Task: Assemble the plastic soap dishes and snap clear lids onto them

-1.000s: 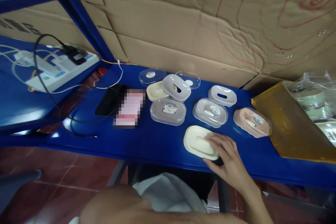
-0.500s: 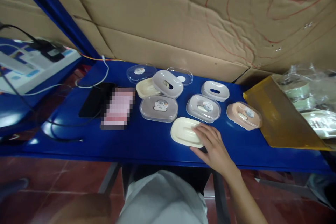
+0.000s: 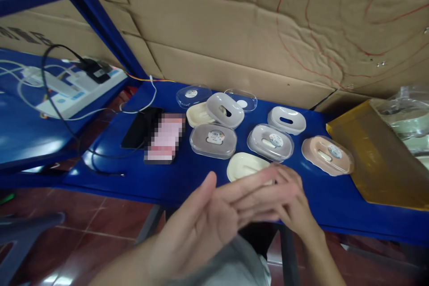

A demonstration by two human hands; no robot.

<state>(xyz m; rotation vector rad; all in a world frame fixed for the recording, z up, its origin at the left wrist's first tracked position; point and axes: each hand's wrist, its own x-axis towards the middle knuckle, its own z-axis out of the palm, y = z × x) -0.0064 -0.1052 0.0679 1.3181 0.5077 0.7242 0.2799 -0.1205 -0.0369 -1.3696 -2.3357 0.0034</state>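
A cream soap dish part [image 3: 239, 166] lies near the table's front edge, its lower side covered by my left hand. My left hand [image 3: 214, 223] reaches across in front with palm showing, thumb apart and fingers stretched out, holding nothing. Behind those fingertips, my right hand [image 3: 298, 205] is at the dish's right end; its fingers are mostly covered, so its grip is unclear. Just beyond are a grey soap dish with a clear lid [image 3: 214, 143] and another lidded grey soap dish [image 3: 268, 145]. To the right sits a peach lidded soap dish [image 3: 325, 156].
At the back are a grey slotted tray [image 3: 291, 118], a grey tray [image 3: 231, 107] leaning on a cream dish [image 3: 197, 116], and clear lids [image 3: 192, 96]. Left are a phone [image 3: 164, 138], cables and a power strip [image 3: 83, 94]. A box [image 3: 362, 161] with bagged dishes stands right.
My left hand has come into view from the lower left and now overlaps my right hand. The view has shifted a little to the left. The dishes keep their places.
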